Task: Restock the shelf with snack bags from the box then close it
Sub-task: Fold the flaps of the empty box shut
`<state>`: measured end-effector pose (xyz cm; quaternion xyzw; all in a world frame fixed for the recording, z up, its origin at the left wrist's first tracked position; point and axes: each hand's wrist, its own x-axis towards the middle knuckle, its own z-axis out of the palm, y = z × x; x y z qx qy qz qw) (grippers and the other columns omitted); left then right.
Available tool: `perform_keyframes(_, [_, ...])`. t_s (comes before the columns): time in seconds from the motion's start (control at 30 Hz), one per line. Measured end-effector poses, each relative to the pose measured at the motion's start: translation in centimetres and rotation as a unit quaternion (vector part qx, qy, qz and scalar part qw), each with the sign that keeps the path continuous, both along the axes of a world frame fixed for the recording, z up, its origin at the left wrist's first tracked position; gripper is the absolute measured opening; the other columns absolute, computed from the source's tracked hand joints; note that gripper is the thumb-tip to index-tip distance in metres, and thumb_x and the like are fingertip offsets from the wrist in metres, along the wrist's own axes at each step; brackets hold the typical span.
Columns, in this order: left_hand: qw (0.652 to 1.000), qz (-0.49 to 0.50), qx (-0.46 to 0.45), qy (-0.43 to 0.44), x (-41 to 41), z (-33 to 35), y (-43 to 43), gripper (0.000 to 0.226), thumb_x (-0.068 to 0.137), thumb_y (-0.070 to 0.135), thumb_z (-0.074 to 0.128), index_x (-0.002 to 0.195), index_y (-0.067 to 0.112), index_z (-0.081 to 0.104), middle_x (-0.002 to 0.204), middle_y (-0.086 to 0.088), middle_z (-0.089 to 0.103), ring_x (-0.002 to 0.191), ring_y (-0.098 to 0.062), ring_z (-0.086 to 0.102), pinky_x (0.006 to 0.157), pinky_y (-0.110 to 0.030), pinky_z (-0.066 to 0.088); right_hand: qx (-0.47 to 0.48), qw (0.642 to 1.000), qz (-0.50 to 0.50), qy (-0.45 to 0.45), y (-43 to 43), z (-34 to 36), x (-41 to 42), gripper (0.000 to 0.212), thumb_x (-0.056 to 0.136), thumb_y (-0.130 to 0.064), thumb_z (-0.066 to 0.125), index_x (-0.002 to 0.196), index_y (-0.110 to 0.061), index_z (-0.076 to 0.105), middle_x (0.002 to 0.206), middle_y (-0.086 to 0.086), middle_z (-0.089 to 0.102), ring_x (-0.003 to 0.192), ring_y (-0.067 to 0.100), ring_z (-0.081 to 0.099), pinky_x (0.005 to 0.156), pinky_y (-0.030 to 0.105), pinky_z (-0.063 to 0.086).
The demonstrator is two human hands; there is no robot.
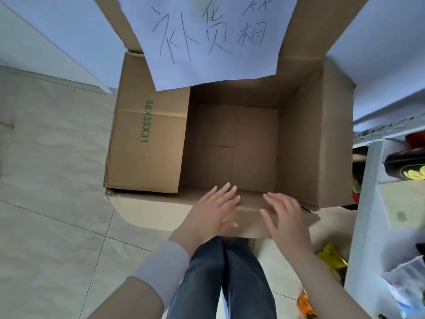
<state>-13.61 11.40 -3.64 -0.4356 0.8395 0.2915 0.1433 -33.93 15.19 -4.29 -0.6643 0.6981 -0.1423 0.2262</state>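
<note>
Hands [250, 209] flat on box [317, 134] flap.

The brown cardboard box [232, 143] stands open and empty at the frame centre; the white shelf [365, 226] with snack bags [407, 166] is at right.

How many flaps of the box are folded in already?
1: the left flap lies over the box. The near flap under both hands and the far flap remain open; any right flap is hidden.
</note>
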Motion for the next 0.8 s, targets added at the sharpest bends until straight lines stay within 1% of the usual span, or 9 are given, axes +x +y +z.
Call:
perform_keyframes(0.07, [0.997, 0.005, 0.071, -0.039, -1.4, -0.2, -0.9, 0.057, 0.098, 0.050, 0.030, 0.149, 0.030, 0.017, 0.157, 0.008, 0.016, 0.146, -0.009, 0.005, 0.117, -0.027, 0.001, -0.022, 0.983, -0.177, -0.039, 1.0, 0.7, -2.0, 0.026, 0.084, -0.021, 0.065, 0.108, -0.010, 0.065, 0.105, 0.009, 0.061, 0.100, 0.023, 0.051, 0.084, 0.032, 0.045])
perform_keyframes(0.17, [0.993, 0.006, 0.112, -0.048, -2.1, 0.1, -1.9, 0.051, 0.099, 0.049, 0.026, 0.148, 0.038, 0.017, 0.156, 0.012, 0.022, 0.143, -0.010, 0.020, 0.114, -0.029, 0.021, 0.015, 0.876, -0.471, -0.102, 0.8, 1.2, -5.0, 0.042, 0.087, -0.040, 0.053, 0.114, -0.009, 0.058, 0.109, 0.008, 0.059, 0.099, 0.027, 0.056, 0.088, 0.045, 0.048])
perform_keyframes(0.23, [0.991, -0.003, 0.127, -0.049, -2.0, 0.0, -2.2, 0.051, 0.098, 0.050, 0.026, 0.147, 0.041, 0.017, 0.155, 0.014, 0.023, 0.141, -0.011, 0.026, 0.112, -0.030, 0.029, 0.108, 0.750, -0.614, -0.221, -0.1, 0.6, -6.8, 0.047, 0.090, -0.045, 0.049, 0.123, -0.011, 0.053, 0.117, 0.003, 0.059, 0.102, 0.023, 0.058, 0.095, 0.040, 0.045])
perform_keyframes(0.33, [0.991, -0.009, 0.125, -0.042, -1.7, -0.3, -2.1, 0.053, 0.095, 0.055, 0.019, 0.146, 0.043, 0.017, 0.154, 0.017, 0.023, 0.140, -0.008, 0.028, 0.110, -0.027, 0.031, 0.086, 0.455, -0.679, -0.570, -2.3, -0.1, -9.1, 0.044, 0.092, -0.044, 0.050, 0.122, -0.012, 0.047, 0.123, 0.003, 0.058, 0.091, 0.016, 0.060, 0.095, 0.033, 0.047])
perform_keyframes(0.37, [0.992, -0.010, 0.121, -0.038, -1.6, -0.4, -2.0, 0.061, 0.089, 0.063, 0.009, 0.146, 0.044, 0.017, 0.154, 0.018, 0.023, 0.140, -0.007, 0.028, 0.109, -0.026, 0.031, 0.063, 0.404, -0.668, -0.622, -2.9, -0.2, -9.5, 0.047, 0.092, -0.044, 0.050, 0.127, -0.013, 0.046, 0.128, 0.004, 0.056, 0.091, 0.016, 0.059, 0.095, 0.034, 0.047])
perform_keyframes(0.43, [0.993, -0.011, 0.115, -0.036, -1.5, -0.2, -2.0, 0.088, 0.068, 0.075, -0.015, 0.145, 0.046, 0.015, 0.153, 0.019, 0.024, 0.139, -0.006, 0.029, 0.107, -0.025, 0.031, 0.044, 0.369, -0.670, -0.643, -3.4, -0.1, -10.0, 0.049, 0.092, -0.041, 0.051, 0.133, -0.013, 0.044, 0.132, 0.004, 0.055, 0.088, 0.017, 0.059, 0.100, 0.034, 0.043])
perform_keyframes(0.5, [0.993, -0.011, 0.111, -0.039, -1.6, 0.0, -2.0, 0.093, 0.063, 0.073, -0.016, 0.146, 0.045, 0.015, 0.153, 0.019, 0.024, 0.139, -0.006, 0.029, 0.107, -0.024, 0.032, 0.040, 0.372, -0.672, -0.639, -3.3, 0.7, -9.9, 0.038, 0.094, -0.032, 0.052, 0.126, -0.012, 0.049, 0.130, 0.004, 0.056, 0.082, 0.014, 0.059, 0.099, 0.032, 0.043])
perform_keyframes(0.6, [0.992, -0.003, 0.121, -0.039, -2.1, 0.4, -1.9, 0.088, 0.065, 0.069, -0.007, 0.146, 0.044, 0.016, 0.153, 0.019, 0.023, 0.140, -0.007, 0.029, 0.108, -0.025, 0.031, 0.004, 0.456, -0.660, -0.597, -2.2, 2.6, -9.4, 0.008, 0.095, -0.018, 0.051, 0.094, -0.012, 0.057, 0.107, 0.002, 0.064, 0.085, 0.012, 0.061, 0.096, 0.033, 0.047])
perform_keyframes(0.8, [0.991, 0.008, 0.128, -0.042, -2.5, 0.6, -2.1, 0.087, 0.066, 0.070, -0.006, 0.146, 0.043, 0.019, 0.152, 0.019, 0.026, 0.138, -0.009, 0.033, 0.107, -0.026, 0.033, -0.049, 0.820, -0.488, -0.295, 0.0, 6.1, -5.1, 0.012, 0.086, -0.008, 0.063, 0.090, -0.018, 0.058, 0.093, -0.004, 0.064, 0.088, 0.014, 0.058, 0.077, 0.013, 0.043])
